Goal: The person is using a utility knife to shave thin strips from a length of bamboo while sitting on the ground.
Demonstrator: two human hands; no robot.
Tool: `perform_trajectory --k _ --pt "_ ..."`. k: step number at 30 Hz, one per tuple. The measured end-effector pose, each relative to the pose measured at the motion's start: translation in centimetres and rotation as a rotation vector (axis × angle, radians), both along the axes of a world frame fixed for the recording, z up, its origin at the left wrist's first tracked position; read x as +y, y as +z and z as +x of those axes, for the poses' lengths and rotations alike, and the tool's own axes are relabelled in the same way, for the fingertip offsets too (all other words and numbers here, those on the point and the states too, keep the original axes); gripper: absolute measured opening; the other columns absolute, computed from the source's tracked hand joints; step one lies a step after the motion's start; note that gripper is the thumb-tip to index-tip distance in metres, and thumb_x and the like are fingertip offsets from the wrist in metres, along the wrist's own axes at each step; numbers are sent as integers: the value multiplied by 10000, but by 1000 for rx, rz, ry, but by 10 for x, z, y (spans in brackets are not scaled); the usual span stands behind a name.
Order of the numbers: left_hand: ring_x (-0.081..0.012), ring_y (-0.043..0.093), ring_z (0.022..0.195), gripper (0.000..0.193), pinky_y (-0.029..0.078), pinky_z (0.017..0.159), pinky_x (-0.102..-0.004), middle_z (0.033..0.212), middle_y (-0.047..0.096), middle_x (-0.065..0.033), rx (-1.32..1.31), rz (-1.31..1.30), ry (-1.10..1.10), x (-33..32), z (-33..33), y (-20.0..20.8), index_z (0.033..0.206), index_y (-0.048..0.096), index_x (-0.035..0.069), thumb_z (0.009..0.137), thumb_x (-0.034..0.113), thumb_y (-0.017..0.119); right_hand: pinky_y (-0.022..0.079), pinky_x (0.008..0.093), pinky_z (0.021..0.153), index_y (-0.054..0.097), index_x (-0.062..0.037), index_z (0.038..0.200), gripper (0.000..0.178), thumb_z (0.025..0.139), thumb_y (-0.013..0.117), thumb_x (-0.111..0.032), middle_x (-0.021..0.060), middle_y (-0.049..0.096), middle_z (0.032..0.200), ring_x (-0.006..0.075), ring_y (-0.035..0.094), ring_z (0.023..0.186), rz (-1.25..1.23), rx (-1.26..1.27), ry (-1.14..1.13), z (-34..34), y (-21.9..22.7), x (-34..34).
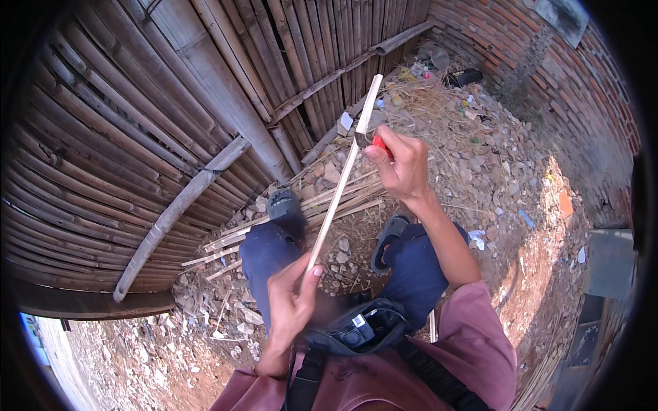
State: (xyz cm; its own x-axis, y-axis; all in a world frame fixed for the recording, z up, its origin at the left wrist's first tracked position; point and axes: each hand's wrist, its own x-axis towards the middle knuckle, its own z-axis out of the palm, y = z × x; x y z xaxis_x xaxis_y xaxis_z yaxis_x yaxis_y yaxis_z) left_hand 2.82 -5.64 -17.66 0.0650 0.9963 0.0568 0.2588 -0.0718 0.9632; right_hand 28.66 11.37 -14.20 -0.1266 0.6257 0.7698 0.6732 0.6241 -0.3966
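A long pale strip of bamboo [336,200] slants up and away from me, over the gap between my knees. My left hand [289,291] is closed around its near end, the thumb lying along it. My right hand [404,163] grips the red handle [381,145] of what looks like a knife. Its short dark blade [362,139] meets the strip in the upper part, and most of the handle is hidden by my fingers. Beyond the blade, the strip's far end [371,103] looks wider and sticks out free.
Several cut bamboo strips [349,198] lie on the rubble ground beyond my feet. A bamboo wall [171,137] with a crossing pole rises at the left. At the far right stands a brick wall [576,89]. A black pouch [360,329] hangs at my waist.
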Motion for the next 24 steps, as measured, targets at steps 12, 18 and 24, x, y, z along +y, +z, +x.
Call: perform_trajectory --k 12,18,24 --pt "-34 470 624 372 362 553 -232 727 559 45 -147 -219 -63 3 -19 8 1365 703 -17 1134 237 558 263 184 525 603 -33 1156 519 1164 390 -506 -54 406 745 13 333 621 -594 817 491 43 -6 25" --pt "-21 418 560 443 309 505 -215 739 544 41 -285 -310 -140 13 -19 2 1377 681 -40 1161 295 488 274 201 537 594 -34 1193 444 1161 433 -446 -58 414 764 21 333 620 -702 797 671 11 -1 7" --pt "-12 419 553 503 334 508 -198 727 543 40 -292 -251 -177 18 -19 -7 1354 672 -71 1166 353 475 354 306 564 626 -42 989 387 1114 563 -403 31 491 692 147 447 584 -394 333 411 -3 -17 1"
